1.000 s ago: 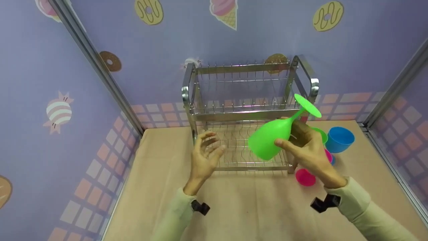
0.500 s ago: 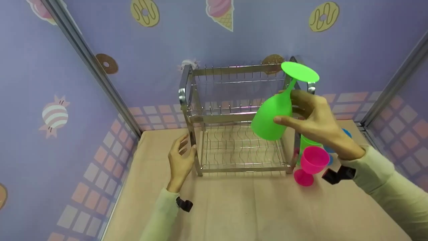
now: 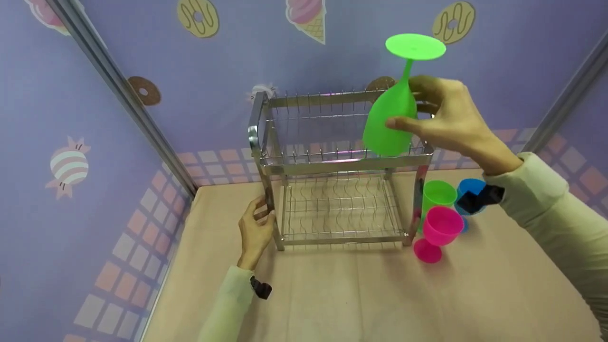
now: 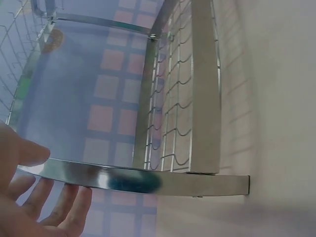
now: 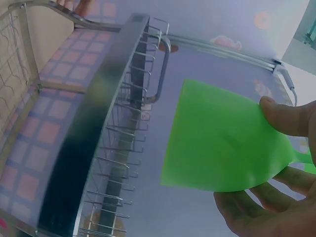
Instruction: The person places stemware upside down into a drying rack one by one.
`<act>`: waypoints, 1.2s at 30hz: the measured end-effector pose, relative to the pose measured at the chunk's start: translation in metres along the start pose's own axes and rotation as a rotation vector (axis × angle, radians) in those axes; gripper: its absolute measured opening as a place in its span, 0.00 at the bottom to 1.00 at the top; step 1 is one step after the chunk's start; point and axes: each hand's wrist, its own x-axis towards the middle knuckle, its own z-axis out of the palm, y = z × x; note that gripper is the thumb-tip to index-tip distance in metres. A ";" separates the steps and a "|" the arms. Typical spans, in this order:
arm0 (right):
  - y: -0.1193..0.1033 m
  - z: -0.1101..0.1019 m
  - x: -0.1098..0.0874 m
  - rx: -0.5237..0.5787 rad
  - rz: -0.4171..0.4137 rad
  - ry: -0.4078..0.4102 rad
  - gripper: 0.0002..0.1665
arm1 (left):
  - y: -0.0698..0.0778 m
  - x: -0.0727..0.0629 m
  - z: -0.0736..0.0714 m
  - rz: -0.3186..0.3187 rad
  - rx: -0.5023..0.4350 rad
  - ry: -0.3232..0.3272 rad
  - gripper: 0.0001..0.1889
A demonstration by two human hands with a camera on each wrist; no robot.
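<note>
In the head view, the right hand held a green goblet upside down by its bowl, over the upper shelf of a metal rack. The left hand gripped the rack's left leg. A pink goblet, a second green cup and a blue cup stood on the table, to the right of the rack.

In the left wrist view, the thumb and fingers lay on opposite sides of the leg.

In the right wrist view, the thumb and fingers spanned the goblet's bowl, its rim apart from the rack's wires.
</note>
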 end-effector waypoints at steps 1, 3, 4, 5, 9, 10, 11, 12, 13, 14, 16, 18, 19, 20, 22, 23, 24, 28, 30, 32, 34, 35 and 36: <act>-0.001 -0.001 0.004 -0.002 0.004 0.004 0.33 | -0.001 0.000 0.000 -0.003 0.011 0.001 0.24; -0.001 -0.005 0.012 -0.006 0.014 0.011 0.34 | -0.004 0.001 0.001 -0.006 0.038 0.000 0.24; -0.001 -0.006 0.016 -0.012 0.017 0.018 0.35 | -0.006 0.002 0.001 -0.005 0.050 -0.001 0.24; -0.001 -0.007 0.020 -0.017 0.020 0.025 0.36 | -0.007 0.002 0.001 -0.002 0.058 -0.004 0.24; 0.002 -0.008 0.034 -0.062 0.038 0.045 0.40 | -0.011 0.006 0.001 0.006 0.090 -0.009 0.22; 0.004 -0.008 0.037 -0.068 0.045 0.047 0.40 | -0.012 0.007 0.001 0.007 0.095 -0.010 0.21; 0.006 -0.007 0.041 -0.073 0.055 0.047 0.41 | -0.012 0.007 0.001 0.006 0.102 -0.013 0.21; 0.008 -0.007 0.044 -0.073 0.065 0.047 0.42 | -0.012 0.008 0.000 0.004 0.112 -0.018 0.20; 0.011 -0.007 0.047 -0.071 0.075 0.047 0.42 | -0.012 0.009 -0.001 0.003 0.123 -0.026 0.18; 0.015 -0.006 0.051 -0.067 0.084 0.048 0.43 | -0.011 0.010 -0.001 0.001 0.135 -0.035 0.17; 0.022 -0.006 0.057 -0.060 0.105 0.051 0.43 | -0.010 0.011 -0.002 -0.005 0.158 -0.057 0.15; 0.030 -0.005 0.062 -0.065 0.125 0.056 0.44 | -0.010 0.012 -0.003 -0.015 0.180 -0.077 0.14; 0.034 -0.004 0.064 -0.070 0.137 0.058 0.44 | -0.009 0.013 -0.004 -0.022 0.186 -0.084 0.13; 0.037 -0.003 0.066 -0.073 0.151 0.058 0.44 | -0.009 0.013 -0.004 -0.028 0.188 -0.090 0.13; 0.044 -0.001 0.070 -0.080 0.177 0.052 0.45 | -0.009 0.014 -0.005 -0.039 0.198 -0.095 0.12; 0.046 0.000 0.071 -0.082 0.188 0.047 0.45 | -0.009 0.014 -0.005 -0.042 0.200 -0.097 0.12; 0.049 0.001 0.072 -0.084 0.196 0.041 0.45 | -0.009 0.015 -0.005 -0.043 0.200 -0.098 0.12; 0.057 0.008 0.076 -0.110 0.201 0.018 0.43 | -0.008 0.015 -0.006 -0.049 0.209 -0.102 0.12; 0.062 0.012 0.078 -0.126 0.197 0.012 0.42 | -0.009 0.015 -0.006 -0.057 0.210 -0.105 0.12; 0.067 0.016 0.079 -0.141 0.202 0.009 0.40 | -0.009 0.014 -0.006 -0.066 0.210 -0.110 0.11; 0.072 0.019 0.080 -0.156 0.202 0.014 0.38 | -0.008 0.014 -0.005 -0.072 0.211 -0.115 0.11; 0.074 0.021 0.080 -0.160 0.205 0.016 0.38 | -0.007 0.014 -0.005 -0.075 0.215 -0.117 0.11; 0.077 0.022 0.080 -0.163 0.208 0.017 0.37 | -0.006 0.014 -0.005 -0.078 0.220 -0.119 0.11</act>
